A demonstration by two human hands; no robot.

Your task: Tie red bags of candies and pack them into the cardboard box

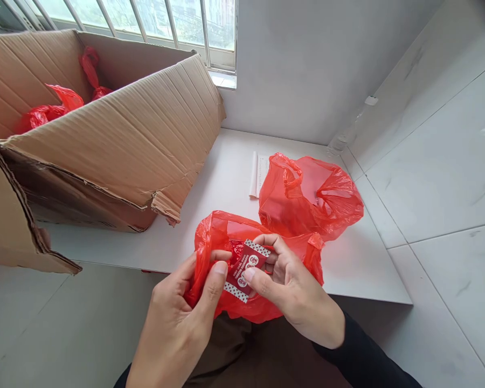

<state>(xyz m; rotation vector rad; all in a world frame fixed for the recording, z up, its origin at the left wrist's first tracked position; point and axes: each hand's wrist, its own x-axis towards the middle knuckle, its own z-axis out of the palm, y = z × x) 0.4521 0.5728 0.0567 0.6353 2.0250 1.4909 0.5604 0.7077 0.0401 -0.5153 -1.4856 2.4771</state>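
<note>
A small dark red wrapped packet with white lettering and spotted ends is pinched in my right hand, between thumb and fingers. Below and around it lies an opened red plastic bag at the table's front edge. My left hand is closed on the left side of the bag's mouth, its thumb close to the packet. Another red wrapped piece shows just behind the packet. What else sits in the bag is hidden by my hands and the plastic.
A second red plastic bag rests on the white table beyond, partly over a paper sheet. At the left a large cardboard box holds red bags. A clear bottle stands in the far corner, beside the tiled wall.
</note>
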